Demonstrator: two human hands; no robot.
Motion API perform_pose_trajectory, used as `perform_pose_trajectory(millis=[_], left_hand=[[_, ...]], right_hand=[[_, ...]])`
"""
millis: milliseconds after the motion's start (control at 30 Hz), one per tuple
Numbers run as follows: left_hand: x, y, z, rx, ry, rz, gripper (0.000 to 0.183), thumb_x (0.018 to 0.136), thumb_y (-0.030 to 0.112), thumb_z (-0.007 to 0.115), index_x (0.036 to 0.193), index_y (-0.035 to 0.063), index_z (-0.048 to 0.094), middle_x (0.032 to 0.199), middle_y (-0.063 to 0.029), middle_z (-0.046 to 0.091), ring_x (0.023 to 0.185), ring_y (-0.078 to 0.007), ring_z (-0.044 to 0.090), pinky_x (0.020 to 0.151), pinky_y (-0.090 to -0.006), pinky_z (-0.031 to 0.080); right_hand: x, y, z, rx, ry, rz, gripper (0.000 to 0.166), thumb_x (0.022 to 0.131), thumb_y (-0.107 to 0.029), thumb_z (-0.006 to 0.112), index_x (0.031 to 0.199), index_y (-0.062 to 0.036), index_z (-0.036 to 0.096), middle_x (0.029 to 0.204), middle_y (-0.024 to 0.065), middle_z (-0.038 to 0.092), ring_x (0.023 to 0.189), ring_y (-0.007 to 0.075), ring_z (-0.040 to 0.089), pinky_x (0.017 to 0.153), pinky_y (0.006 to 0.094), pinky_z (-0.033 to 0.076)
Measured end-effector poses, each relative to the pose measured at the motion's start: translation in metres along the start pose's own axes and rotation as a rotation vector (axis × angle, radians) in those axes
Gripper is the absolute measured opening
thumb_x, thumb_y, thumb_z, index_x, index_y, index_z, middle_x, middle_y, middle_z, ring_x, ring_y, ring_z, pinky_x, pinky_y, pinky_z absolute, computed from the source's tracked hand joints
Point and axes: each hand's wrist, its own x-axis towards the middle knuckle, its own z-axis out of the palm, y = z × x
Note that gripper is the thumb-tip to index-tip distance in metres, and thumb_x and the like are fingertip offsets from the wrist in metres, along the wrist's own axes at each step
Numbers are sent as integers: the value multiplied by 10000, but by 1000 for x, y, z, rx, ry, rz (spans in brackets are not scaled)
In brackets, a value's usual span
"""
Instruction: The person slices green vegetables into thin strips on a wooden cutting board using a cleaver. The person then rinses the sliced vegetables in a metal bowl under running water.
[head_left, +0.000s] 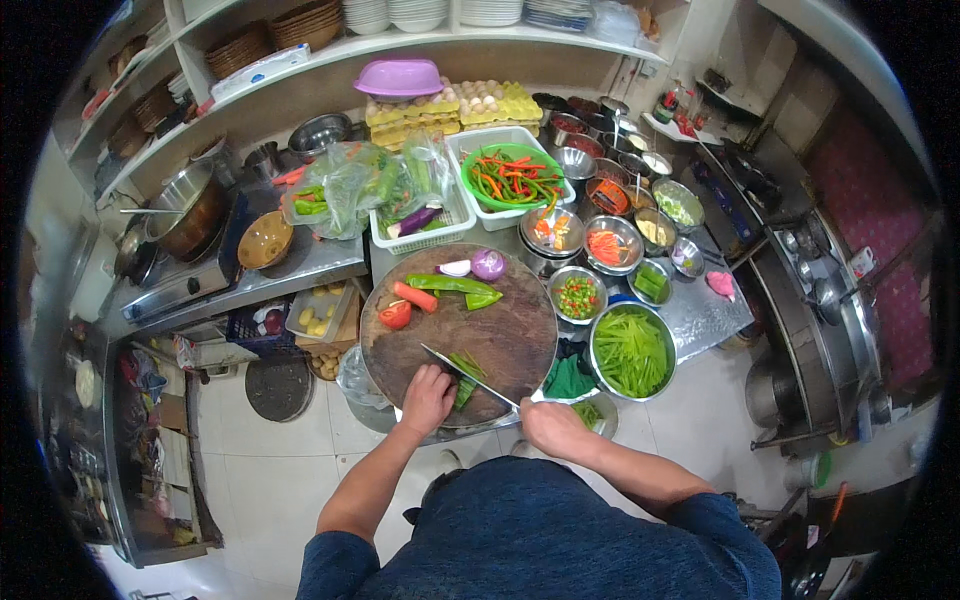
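Observation:
My right hand (551, 427) grips the handle of a kitchen knife (471, 377), its blade slanting up and left over a round wooden chopping board (480, 352). Beside the blade, my left hand (429, 397) holds down green vegetable pieces (465, 390) with curled fingers. Thin cut green strips (469, 364) lie on the blade's far side. Farther up the board are a long green pepper (450, 284), a carrot piece (416, 297), a cut tomato (394, 315) and a purple onion (488, 265) with a cut piece (454, 268) beside it.
Right of the board stand a steel bowl of green strips (634, 351), a bowl of chopped peppers (577, 294) and a green cloth (568, 378). Behind it are a white basket with an eggplant (416, 221), a green basin of chilies (514, 176) and egg trays (499, 103). A brown bowl (265, 240) sits left.

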Motion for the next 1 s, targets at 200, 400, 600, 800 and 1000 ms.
perform_pose_trajectory(millis=[200, 400, 600, 800, 1000], left_hand=[[-4, -2, 5, 9, 30, -4, 168, 779, 59, 764, 878, 13, 636, 998, -169, 591, 965, -394, 566, 842, -478, 513], [-7, -5, 7, 64, 5, -35, 164, 794, 108, 768, 883, 28, 656, 993, -153, 601, 981, -359, 578, 849, -453, 521], [-5, -3, 6, 8, 74, 5, 164, 781, 90, 773, 880, 31, 657, 965, -146, 599, 936, -362, 585, 823, -448, 525], [-3, -2, 5, 13, 74, 21, 156, 760, 66, 775, 857, 42, 655, 932, -135, 601, 914, -353, 590, 806, -450, 527], [-3, -3, 3, -4, 119, 49, 162, 743, 60, 772, 843, 41, 646, 929, -129, 604, 918, -344, 595, 814, -454, 526]], right_hand=[[-4, 2, 3, -20, -5, -8, 205, 905, -80, 504, 952, 101, 589, 759, 314, 692, 721, 469, 721, 640, 552, 577], [-7, -9, -16, -25, -28, -29, 209, 903, -70, 500, 974, 112, 573, 767, 315, 694, 733, 467, 725, 638, 547, 577], [-6, -12, -24, -29, -41, -24, 197, 907, -62, 494, 956, 112, 573, 779, 319, 695, 751, 467, 728, 650, 548, 579], [-1, 7, 4, -1, -29, -37, 200, 915, -60, 488, 960, 112, 578, 778, 313, 696, 751, 472, 726, 654, 556, 577], [-6, 0, -3, 26, -44, -23, 193, 905, -51, 500, 973, 107, 588, 788, 313, 697, 765, 473, 725, 676, 556, 579]])
